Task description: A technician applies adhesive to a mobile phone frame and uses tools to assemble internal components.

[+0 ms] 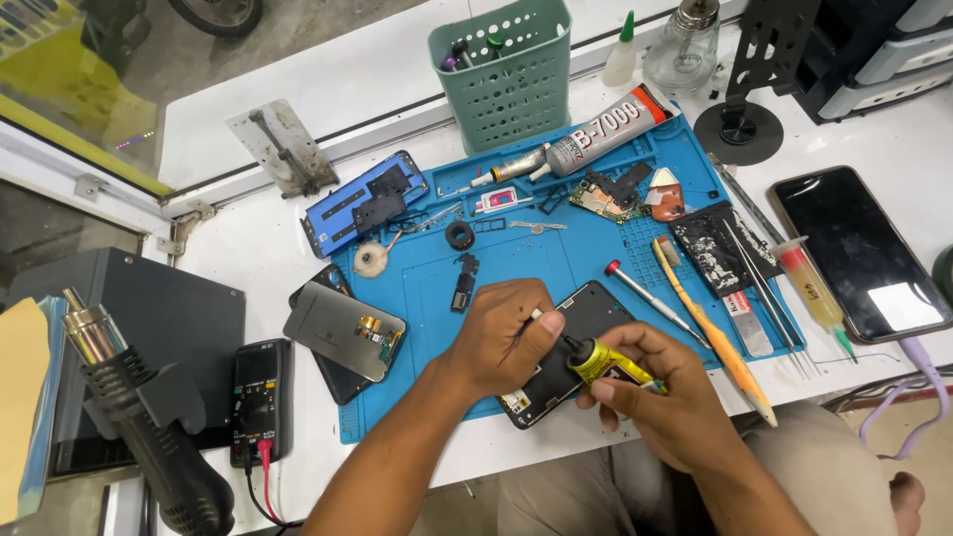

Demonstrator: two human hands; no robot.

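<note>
Left hand [499, 337]: curled, pressing down on the black phone frame [571, 342].
Right hand [660, 397]: closed around the yellow glue tube [608, 362], nozzle touching the frame.
Surface: blue work mat [556, 258].

Matt blue rubbery mat [556, 258], glossy black glass phone [859, 253], green perforated plastic basket [511, 79], glossy white tabletop [328, 89]

green basket [508, 79] | large glue tube [606, 134] | multimeter [260, 397] | hot-air gun [139, 417] | orange toothbrush [710, 333]
</note>
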